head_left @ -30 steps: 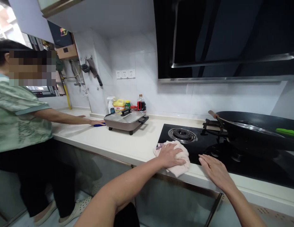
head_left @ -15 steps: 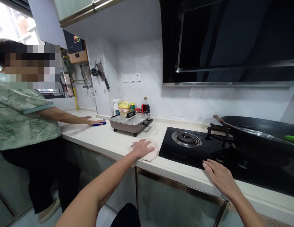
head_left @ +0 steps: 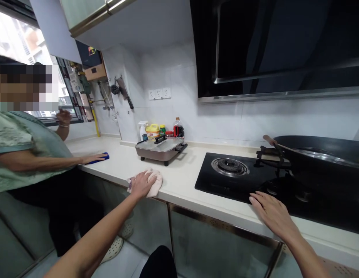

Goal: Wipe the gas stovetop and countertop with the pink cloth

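Observation:
My left hand (head_left: 142, 184) presses down on a pale pinkish cloth (head_left: 156, 181) at the front edge of the white countertop (head_left: 182, 173), its fingers bent over the fabric. Part of the cloth is hidden under the palm. Farther right, my right hand (head_left: 272, 212) rests on the counter's front edge beside the black gas stove (head_left: 205, 179). Its fingers are stretched out and hold nothing. Behind the cloth stands a brown electric pan (head_left: 156, 155) with a glass lid and black handles.
At left a co-worker in a green patterned top (head_left: 52, 143) has one hand on a blue cloth (head_left: 102, 157). A large black wok (head_left: 326, 162) sits on the right burner. Bottles (head_left: 178, 128) line the wall. A cleaver (head_left: 125, 92) hangs from a hook.
My left hand has slid left along the counter with the cloth. My right hand stays by the stove. The co-worker's hand and blue cloth moved left and nearer; their other hand is now raised.

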`<action>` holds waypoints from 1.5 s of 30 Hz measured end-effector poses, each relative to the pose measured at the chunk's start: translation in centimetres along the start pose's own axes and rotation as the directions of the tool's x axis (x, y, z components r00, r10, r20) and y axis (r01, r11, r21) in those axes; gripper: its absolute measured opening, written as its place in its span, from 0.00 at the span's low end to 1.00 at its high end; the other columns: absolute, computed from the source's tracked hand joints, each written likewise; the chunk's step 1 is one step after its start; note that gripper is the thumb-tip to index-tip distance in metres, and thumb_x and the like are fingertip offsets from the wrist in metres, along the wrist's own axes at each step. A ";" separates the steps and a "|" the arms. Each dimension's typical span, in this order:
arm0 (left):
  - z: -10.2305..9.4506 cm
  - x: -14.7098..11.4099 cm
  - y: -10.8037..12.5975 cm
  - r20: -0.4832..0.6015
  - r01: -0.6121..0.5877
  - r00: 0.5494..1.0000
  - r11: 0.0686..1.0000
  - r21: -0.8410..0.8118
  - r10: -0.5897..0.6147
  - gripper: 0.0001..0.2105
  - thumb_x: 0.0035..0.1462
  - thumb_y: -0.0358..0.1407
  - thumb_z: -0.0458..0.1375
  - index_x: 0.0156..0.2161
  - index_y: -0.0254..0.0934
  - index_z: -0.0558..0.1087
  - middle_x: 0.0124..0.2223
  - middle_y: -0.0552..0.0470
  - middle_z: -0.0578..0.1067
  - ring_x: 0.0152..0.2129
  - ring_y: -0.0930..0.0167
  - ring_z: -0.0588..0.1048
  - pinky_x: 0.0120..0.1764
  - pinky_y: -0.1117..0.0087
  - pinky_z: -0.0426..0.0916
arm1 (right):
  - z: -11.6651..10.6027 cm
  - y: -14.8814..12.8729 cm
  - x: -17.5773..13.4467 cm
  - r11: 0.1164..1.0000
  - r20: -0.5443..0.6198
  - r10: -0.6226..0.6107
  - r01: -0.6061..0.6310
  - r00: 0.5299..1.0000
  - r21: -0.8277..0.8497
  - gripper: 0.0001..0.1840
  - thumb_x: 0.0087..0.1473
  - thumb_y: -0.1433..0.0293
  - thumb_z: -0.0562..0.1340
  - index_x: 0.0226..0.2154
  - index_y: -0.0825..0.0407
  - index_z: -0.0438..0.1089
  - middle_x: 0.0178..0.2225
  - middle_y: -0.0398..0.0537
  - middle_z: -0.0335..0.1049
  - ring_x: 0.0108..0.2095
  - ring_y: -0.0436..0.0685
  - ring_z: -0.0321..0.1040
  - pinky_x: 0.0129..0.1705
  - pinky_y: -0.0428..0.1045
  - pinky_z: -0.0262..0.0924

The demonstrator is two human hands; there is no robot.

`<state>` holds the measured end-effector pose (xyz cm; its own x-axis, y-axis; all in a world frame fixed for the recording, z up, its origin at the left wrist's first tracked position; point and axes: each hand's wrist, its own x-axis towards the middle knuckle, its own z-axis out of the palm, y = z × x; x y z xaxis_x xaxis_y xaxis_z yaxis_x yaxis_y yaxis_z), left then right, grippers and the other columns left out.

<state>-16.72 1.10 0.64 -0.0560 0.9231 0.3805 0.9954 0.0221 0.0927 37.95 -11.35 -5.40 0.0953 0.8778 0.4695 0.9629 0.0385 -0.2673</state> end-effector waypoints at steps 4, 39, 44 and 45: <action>1.1 -1.6 -1.0 -0.069 -0.147 0.987 0.989 0.019 0.148 0.25 0.69 0.48 0.48 0.64 0.42 0.71 0.68 0.43 0.68 0.64 0.56 0.66 0.64 0.51 0.60 | 0.1 -0.3 -0.1 1.000 -0.027 -0.001 0.002 1.000 0.013 0.34 0.66 0.48 0.43 0.55 0.45 0.75 0.62 0.50 0.71 0.65 0.64 0.63 0.67 0.63 0.52; 4.2 -8.7 10.5 -0.164 -0.515 0.845 0.857 0.006 0.509 0.40 0.44 0.45 0.73 0.63 0.45 0.67 0.62 0.38 0.72 0.57 0.46 0.70 0.62 0.39 0.55 | 0.6 -0.1 -0.1 1.000 -0.021 0.028 -0.028 0.999 -0.006 0.38 0.63 0.42 0.44 0.55 0.45 0.75 0.62 0.51 0.71 0.65 0.67 0.63 0.67 0.66 0.52; 7.4 -11.5 19.0 -0.334 -0.637 0.736 0.770 -0.046 0.589 0.30 0.56 0.47 0.66 0.62 0.47 0.68 0.59 0.37 0.74 0.53 0.48 0.72 0.57 0.38 0.60 | 0.5 -0.1 0.1 0.999 -0.017 0.041 -0.041 0.999 0.008 0.37 0.63 0.42 0.44 0.54 0.45 0.75 0.61 0.51 0.72 0.64 0.67 0.63 0.66 0.66 0.54; 7.9 -12.1 20.9 -0.366 -0.659 0.708 0.752 -0.033 0.604 0.26 0.59 0.46 0.63 0.62 0.48 0.69 0.58 0.37 0.75 0.52 0.49 0.73 0.56 0.39 0.61 | 0.5 0.0 0.1 0.999 -0.019 0.040 -0.039 0.999 0.014 0.37 0.63 0.42 0.44 0.54 0.44 0.75 0.61 0.51 0.72 0.64 0.67 0.64 0.66 0.66 0.54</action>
<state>5.35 -6.60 -9.26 0.5337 0.5263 0.6619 0.7825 -0.6041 -0.1507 37.79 -11.07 -5.76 0.1379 0.8696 0.4741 0.9549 0.0104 -0.2969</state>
